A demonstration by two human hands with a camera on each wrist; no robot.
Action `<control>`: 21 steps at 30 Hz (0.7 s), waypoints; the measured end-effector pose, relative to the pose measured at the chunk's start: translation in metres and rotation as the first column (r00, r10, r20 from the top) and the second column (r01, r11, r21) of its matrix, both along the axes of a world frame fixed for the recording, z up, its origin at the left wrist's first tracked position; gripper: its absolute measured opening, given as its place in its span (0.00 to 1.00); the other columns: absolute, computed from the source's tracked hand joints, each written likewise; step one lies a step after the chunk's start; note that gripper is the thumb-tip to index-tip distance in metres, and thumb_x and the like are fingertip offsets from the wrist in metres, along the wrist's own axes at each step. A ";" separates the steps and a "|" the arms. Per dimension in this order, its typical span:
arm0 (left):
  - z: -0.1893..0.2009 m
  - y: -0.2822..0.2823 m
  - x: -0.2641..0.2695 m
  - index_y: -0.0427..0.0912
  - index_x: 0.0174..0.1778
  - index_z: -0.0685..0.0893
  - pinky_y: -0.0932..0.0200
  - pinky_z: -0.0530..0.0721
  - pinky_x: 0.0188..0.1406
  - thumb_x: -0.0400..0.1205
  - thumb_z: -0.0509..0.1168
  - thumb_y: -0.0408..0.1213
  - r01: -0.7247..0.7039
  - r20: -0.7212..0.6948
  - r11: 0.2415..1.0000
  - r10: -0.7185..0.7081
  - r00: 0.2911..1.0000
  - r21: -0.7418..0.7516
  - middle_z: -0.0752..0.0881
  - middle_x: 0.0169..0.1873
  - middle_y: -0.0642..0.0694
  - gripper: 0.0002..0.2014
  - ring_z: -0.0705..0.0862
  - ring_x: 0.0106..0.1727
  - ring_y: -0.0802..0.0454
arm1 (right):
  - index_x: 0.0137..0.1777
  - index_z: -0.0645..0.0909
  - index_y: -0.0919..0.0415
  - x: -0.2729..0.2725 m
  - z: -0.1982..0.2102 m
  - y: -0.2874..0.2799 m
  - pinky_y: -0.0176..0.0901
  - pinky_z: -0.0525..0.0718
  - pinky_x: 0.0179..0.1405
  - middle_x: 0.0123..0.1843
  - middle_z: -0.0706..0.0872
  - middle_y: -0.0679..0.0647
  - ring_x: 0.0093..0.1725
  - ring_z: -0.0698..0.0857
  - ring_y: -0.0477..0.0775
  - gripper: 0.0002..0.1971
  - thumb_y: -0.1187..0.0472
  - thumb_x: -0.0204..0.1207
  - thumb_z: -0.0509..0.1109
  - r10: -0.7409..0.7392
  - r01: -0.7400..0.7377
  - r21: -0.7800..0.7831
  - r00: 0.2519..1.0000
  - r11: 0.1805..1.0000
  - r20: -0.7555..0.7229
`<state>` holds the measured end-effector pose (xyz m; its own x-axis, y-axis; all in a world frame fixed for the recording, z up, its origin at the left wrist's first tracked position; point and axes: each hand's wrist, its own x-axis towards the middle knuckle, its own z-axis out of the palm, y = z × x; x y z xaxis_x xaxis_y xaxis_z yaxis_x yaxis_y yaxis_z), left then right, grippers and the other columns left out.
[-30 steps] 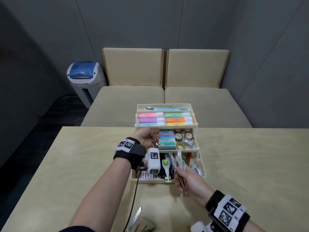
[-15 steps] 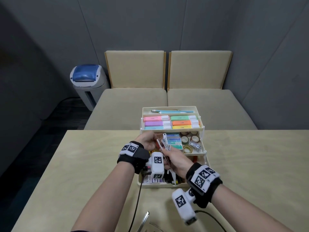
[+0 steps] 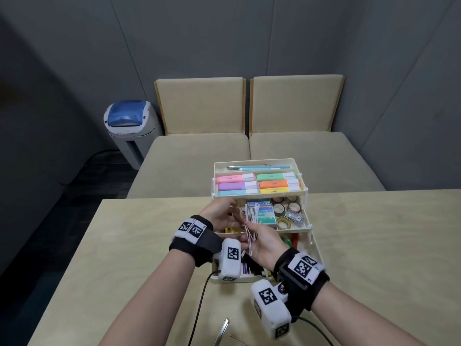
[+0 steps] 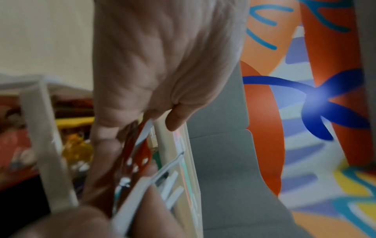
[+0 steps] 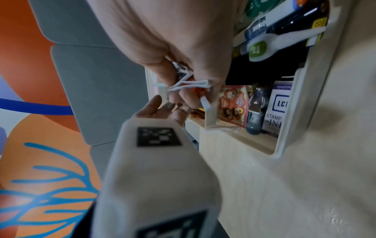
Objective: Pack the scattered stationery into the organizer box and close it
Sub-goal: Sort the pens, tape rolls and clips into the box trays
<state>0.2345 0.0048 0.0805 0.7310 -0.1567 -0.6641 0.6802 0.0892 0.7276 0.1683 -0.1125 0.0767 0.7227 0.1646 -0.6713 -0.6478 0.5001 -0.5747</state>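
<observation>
The cream tiered organizer box (image 3: pixel 254 162) stands open at the table's far edge, its trays stepped back. My right hand (image 3: pixel 259 242) grips a bundle of thin white and red strips (image 3: pixel 251 222) over the left part of the middle tray. The right wrist view shows the strips (image 5: pixel 189 85) fanned out of my right hand (image 5: pixel 187 91). My left hand (image 3: pixel 224 216) is at the bundle's far end. In the left wrist view the strips (image 4: pixel 142 145) pass between my left hand's (image 4: pixel 158 124) thumb and curled fingers, beside a tray wall (image 4: pixel 168 145).
Pastel highlighters (image 3: pixel 259 183) fill the top tray, with tape rolls (image 3: pixel 284 208) in the middle one. The bottom compartment holds a stamp ink box (image 5: pixel 278 109). A metal piece (image 3: pixel 222 330) lies near the table's front edge. Beyond the table stand a beige bench (image 3: pixel 199 161) and a bin (image 3: pixel 129 126).
My right hand rose from the box's front edge with the strips and met my left hand at the middle tray. The left hand stayed near the tray's left side.
</observation>
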 end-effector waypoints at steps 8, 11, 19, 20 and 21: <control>0.000 -0.002 -0.001 0.31 0.54 0.77 0.59 0.85 0.25 0.82 0.47 0.18 0.126 0.203 0.933 -0.203 0.958 0.337 0.81 0.31 0.37 0.15 0.82 0.24 0.49 | 0.48 0.79 0.65 0.007 -0.002 0.007 0.36 0.65 0.14 0.37 0.81 0.56 0.24 0.71 0.48 0.14 0.63 0.87 0.54 -0.042 0.041 -0.018 0.998 0.999 -0.054; -0.007 0.000 -0.002 0.28 0.53 0.78 0.56 0.85 0.28 0.80 0.48 0.16 0.144 0.245 0.908 -0.254 0.936 0.393 0.80 0.30 0.37 0.15 0.82 0.23 0.48 | 0.49 0.79 0.66 0.012 -0.003 0.006 0.36 0.66 0.13 0.36 0.81 0.56 0.23 0.70 0.48 0.12 0.63 0.86 0.54 0.008 -0.010 -0.051 0.998 0.999 -0.055; -0.010 -0.002 -0.007 0.38 0.74 0.75 0.57 0.74 0.70 0.79 0.61 0.25 0.123 0.300 0.682 -0.466 0.832 0.721 0.78 0.72 0.44 0.24 0.78 0.70 0.48 | 0.51 0.75 0.67 -0.006 0.006 -0.011 0.38 0.70 0.21 0.40 0.83 0.61 0.27 0.76 0.51 0.09 0.65 0.87 0.54 0.039 -0.039 -0.021 0.999 0.999 -0.004; -0.010 -0.003 -0.007 0.38 0.73 0.76 0.58 0.73 0.71 0.80 0.61 0.26 0.096 0.319 0.666 -0.473 0.821 0.740 0.78 0.71 0.44 0.23 0.77 0.71 0.48 | 0.53 0.74 0.67 -0.011 0.007 -0.015 0.39 0.70 0.24 0.41 0.83 0.62 0.29 0.76 0.51 0.08 0.65 0.86 0.54 0.043 -0.043 -0.020 0.999 0.999 0.001; -0.011 -0.003 -0.009 0.38 0.72 0.77 0.58 0.73 0.72 0.80 0.61 0.26 0.070 0.337 0.659 -0.470 0.816 0.749 0.80 0.70 0.44 0.22 0.77 0.71 0.48 | 0.55 0.73 0.68 -0.015 0.007 -0.019 0.40 0.70 0.25 0.43 0.84 0.63 0.29 0.77 0.52 0.08 0.65 0.86 0.55 0.040 -0.040 -0.020 0.999 0.999 0.006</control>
<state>0.2259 0.0014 0.0691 0.9667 -0.0565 -0.2495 0.1434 -0.6881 0.7114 0.1532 -0.1311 0.0832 0.7202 0.1805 -0.6699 -0.6633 0.4622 -0.5886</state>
